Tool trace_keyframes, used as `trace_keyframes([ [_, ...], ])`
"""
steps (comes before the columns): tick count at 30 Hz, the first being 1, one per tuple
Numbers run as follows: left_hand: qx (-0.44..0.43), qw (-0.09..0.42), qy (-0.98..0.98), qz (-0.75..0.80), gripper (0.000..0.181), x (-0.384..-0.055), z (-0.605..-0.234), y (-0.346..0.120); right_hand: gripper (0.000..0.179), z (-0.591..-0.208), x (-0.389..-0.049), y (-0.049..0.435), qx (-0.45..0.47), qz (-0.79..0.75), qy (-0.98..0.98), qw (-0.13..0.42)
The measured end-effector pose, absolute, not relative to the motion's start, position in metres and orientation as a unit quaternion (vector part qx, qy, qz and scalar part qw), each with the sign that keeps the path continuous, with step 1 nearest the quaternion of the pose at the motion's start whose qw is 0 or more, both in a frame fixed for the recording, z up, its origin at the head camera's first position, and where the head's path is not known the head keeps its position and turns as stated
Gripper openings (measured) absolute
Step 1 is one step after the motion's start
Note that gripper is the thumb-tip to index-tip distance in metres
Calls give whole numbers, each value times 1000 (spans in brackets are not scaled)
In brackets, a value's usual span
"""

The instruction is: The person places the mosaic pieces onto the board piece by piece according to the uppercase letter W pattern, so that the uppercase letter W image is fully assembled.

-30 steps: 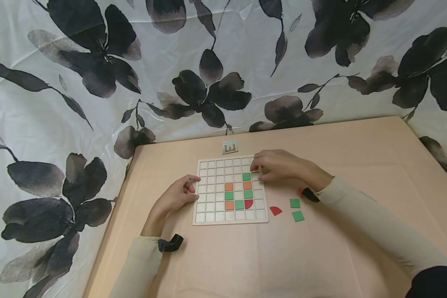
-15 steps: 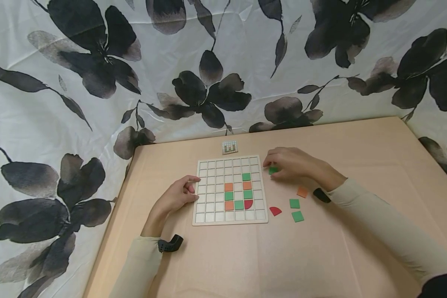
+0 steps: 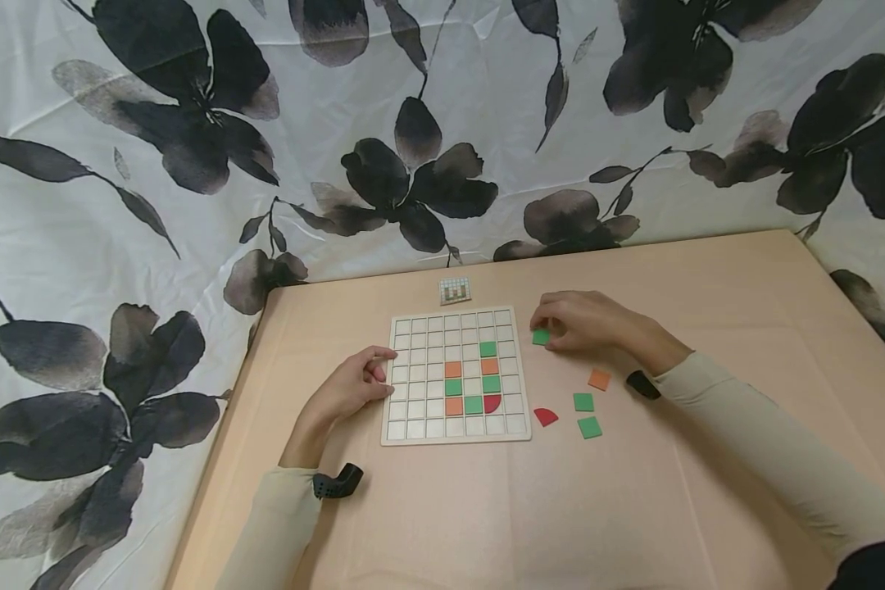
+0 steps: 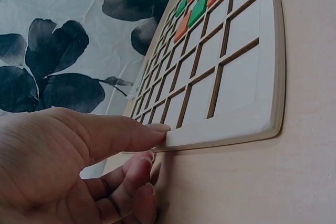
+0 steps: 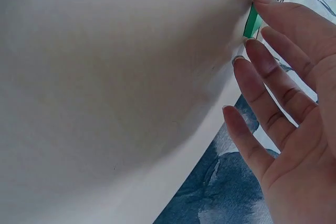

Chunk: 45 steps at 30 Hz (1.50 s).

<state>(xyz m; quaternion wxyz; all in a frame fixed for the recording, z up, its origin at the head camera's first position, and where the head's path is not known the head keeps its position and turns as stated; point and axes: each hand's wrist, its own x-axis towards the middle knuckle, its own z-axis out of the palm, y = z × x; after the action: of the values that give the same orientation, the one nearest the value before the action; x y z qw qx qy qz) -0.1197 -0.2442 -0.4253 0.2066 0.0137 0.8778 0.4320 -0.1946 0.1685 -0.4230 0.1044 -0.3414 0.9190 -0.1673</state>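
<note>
A white gridded board (image 3: pixel 420 336) lies on the table with green, orange and red pieces in some cells. At its left edge rests my left hand (image 3: pixel 350 383), index fingertip at the upper part and thumb lower down. In the left wrist view the thumb (image 4: pixel 126 134) lies along the board's rim while the other fingers curl loosely beside it. Just off the board's upper right edge, my right hand (image 3: pixel 586 321) pinches a green square tile (image 3: pixel 541 337). The right wrist view shows this green tile (image 5: pixel 252 22) edge-on between thumb and fingertips, close over the table.
Right of the board lie a red quarter-circle piece (image 3: pixel 546 418), an orange square (image 3: pixel 599 378) and two green squares, the nearer green square (image 3: pixel 590 428) tilted. Behind the board stands a small patterned card (image 3: pixel 455 291). A floral cloth (image 3: pixel 413 98) hangs behind the table (image 3: pixel 597 508).
My right hand has moved right, off the board's upper right part, bringing the green tile and the orange square into view. My left hand and the pieces on the board stay put.
</note>
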Motion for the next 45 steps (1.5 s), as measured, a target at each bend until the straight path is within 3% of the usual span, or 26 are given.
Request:
trace_keyframes([
  [45, 24, 198, 877, 438, 57, -122, -429, -244, 27, -420, -201, 173, -345, -151, 920, 112],
])
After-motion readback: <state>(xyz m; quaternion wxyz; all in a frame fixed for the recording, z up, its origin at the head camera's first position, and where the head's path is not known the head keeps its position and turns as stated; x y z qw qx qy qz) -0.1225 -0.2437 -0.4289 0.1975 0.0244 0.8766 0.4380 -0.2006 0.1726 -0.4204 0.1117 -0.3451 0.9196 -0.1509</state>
